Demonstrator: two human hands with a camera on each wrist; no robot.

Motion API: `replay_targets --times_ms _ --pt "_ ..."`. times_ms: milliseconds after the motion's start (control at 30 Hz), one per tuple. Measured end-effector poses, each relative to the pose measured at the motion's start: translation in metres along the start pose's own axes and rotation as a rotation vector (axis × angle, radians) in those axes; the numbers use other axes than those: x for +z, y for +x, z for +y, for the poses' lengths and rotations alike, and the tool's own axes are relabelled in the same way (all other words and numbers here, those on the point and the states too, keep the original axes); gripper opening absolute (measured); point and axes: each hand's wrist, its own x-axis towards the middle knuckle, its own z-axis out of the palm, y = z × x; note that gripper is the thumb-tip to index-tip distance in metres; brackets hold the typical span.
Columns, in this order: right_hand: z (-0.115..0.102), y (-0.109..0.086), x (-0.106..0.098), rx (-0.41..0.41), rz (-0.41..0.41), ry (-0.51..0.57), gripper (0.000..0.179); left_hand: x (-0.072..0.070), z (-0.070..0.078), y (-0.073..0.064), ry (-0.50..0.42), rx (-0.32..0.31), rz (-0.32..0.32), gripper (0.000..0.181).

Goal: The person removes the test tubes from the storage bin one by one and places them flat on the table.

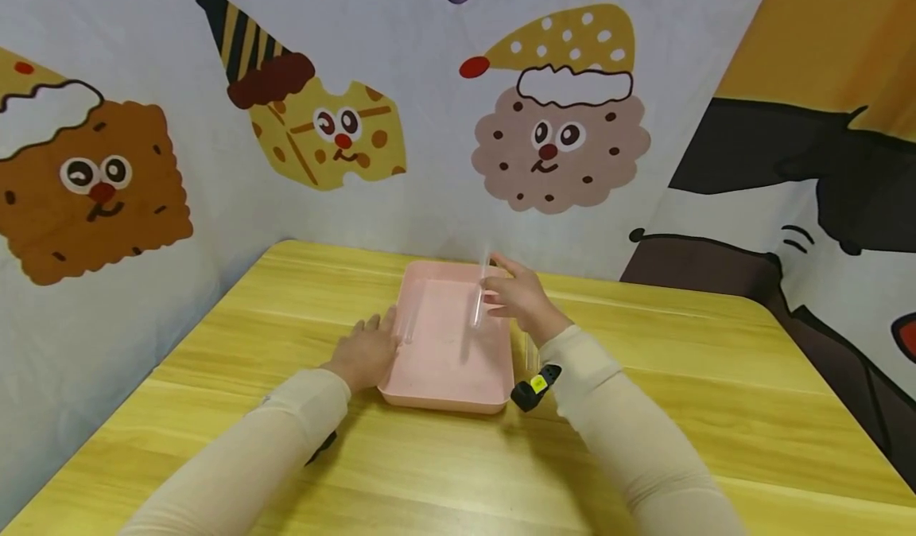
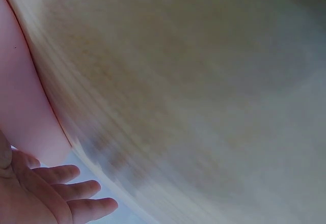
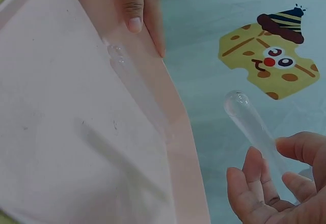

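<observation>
A shallow pink tray (image 1: 447, 401) lies on the table. My left hand (image 1: 366, 351) holds its left side, the thumb over the rim inside and the other fingers stretched along the outside. Above the tray's right part, my right hand (image 1: 525, 296) pinches a clear test tube (image 1: 477, 305) between thumb and fingers. The tube's rounded end (image 3: 238, 102) points down toward the tray floor. Inside the tray, against the left wall, lies another clear test tube (image 3: 137, 91).
Just right of the tray, clear tubes (image 1: 530, 353) on the wooden table (image 1: 680, 393) are partly hidden by my right wrist. A cloth wall (image 1: 429, 218) printed with cartoon snacks stands behind the table's far edge. A black wrist device (image 1: 535, 387) sits under my right wrist.
</observation>
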Motion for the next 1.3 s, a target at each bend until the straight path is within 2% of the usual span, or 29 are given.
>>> replay_targets --times_ms 233,1300 --pt "0.002 -0.005 -0.01 0.0 0.005 0.015 0.067 0.0 0.0 -0.001 -0.005 0.006 0.014 0.061" --pt "0.023 -0.022 -0.053 0.008 0.055 -0.068 0.066 -0.002 0.001 -0.002 0.01 0.029 0.015 0.061"
